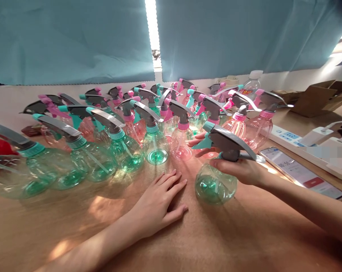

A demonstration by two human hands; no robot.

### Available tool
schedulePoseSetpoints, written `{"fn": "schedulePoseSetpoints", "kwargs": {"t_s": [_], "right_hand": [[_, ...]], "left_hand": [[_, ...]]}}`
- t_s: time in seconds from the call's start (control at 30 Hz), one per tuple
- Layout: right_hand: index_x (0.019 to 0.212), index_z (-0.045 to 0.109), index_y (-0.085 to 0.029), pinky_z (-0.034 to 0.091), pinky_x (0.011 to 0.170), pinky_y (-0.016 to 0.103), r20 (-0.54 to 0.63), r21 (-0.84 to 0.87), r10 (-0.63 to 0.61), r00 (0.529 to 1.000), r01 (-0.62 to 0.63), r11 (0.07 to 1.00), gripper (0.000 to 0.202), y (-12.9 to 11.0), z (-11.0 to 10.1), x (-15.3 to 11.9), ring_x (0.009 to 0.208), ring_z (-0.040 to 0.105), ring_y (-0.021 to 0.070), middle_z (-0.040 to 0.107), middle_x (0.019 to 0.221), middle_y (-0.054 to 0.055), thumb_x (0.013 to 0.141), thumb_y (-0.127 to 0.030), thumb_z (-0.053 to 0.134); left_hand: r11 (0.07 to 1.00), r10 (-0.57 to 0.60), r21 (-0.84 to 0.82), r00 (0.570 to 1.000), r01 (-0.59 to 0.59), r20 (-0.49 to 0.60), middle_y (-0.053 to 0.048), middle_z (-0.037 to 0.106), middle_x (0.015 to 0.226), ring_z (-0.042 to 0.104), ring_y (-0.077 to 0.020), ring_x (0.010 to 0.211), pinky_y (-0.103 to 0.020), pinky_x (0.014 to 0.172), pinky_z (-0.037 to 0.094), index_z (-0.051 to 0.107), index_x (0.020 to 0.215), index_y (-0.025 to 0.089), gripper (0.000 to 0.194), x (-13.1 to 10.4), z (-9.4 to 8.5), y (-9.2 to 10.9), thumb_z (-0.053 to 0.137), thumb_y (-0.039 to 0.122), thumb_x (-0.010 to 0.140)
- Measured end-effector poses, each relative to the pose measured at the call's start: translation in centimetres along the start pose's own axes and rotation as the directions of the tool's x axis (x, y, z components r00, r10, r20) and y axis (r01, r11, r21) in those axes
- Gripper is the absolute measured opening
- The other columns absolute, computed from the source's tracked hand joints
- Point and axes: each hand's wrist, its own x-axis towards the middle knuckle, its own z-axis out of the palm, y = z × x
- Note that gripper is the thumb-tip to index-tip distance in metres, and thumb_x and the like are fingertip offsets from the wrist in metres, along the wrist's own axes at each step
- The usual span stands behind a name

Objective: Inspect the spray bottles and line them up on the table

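My right hand (239, 170) is wrapped round the neck of a green spray bottle (215, 185) with a grey and teal trigger head, at the right of centre. Its fingers pass behind the neck and are partly hidden. The bottle is upright, at or just above the tabletop. My left hand (162, 198) lies flat on the wooden table (159, 249), fingers spread, holding nothing. Just beyond its fingertips stand a green spray bottle (156, 147) and a pink spray bottle (181, 141).
Several more green and pink spray bottles (128, 151) stand in rows toward the wall. On the right lie a phone (301, 172) with a lit screen and a white power strip (324, 155) with plugs. Behind are a cardboard box (318, 98) and a clear bottle (253, 81).
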Motion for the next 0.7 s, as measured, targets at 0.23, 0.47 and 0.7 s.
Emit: {"fn": "schedulePoseSetpoints", "kwargs": {"t_s": [0.23,0.47,0.7], "right_hand": [[0.117,0.061,-0.028,0.055,0.08,0.042,0.017,0.009,0.0,1.0,0.0,1.0,0.049,0.63,-0.22,-0.25,0.089,0.069,0.0239,0.07,0.111,0.007,0.071,-0.016,0.05],[0.122,0.058,-0.027,0.057,0.079,0.038,-0.011,0.046,-0.039,0.999,0.039,0.998,0.054,0.54,-0.07,-0.1,0.076,0.069,0.0181,0.07,0.112,0.006,0.07,-0.015,0.051],[0.116,0.061,-0.028,0.055,0.078,0.039,0.013,0.029,0.013,1.0,-0.014,0.999,0.05,0.83,-0.33,-0.32,0.085,0.069,0.0225,0.072,0.104,0.004,0.068,-0.017,0.051]], "left_hand": [[1.0,0.005,0.002,1.0,-0.005,0.006,-0.011,0.042,0.15,0.029,-0.0288,0.142,-0.051,0.114,0.027,0.041,0.146,0.018,0.057,0.07,-0.08,0.02,0.05,0.046,0.097],[1.0,0.003,-0.005,1.0,-0.003,-0.007,-0.011,0.041,0.151,0.029,-0.0295,0.142,-0.051,0.114,0.028,0.042,0.145,0.019,0.057,0.05,-0.04,0.01,0.052,0.045,0.096],[1.0,-0.003,-0.003,1.0,0.003,-0.016,-0.011,0.038,0.152,0.03,-0.0299,0.142,-0.051,0.114,0.028,0.042,0.145,0.02,0.057,0.0,-0.01,-0.01,0.052,0.046,0.096]]}}
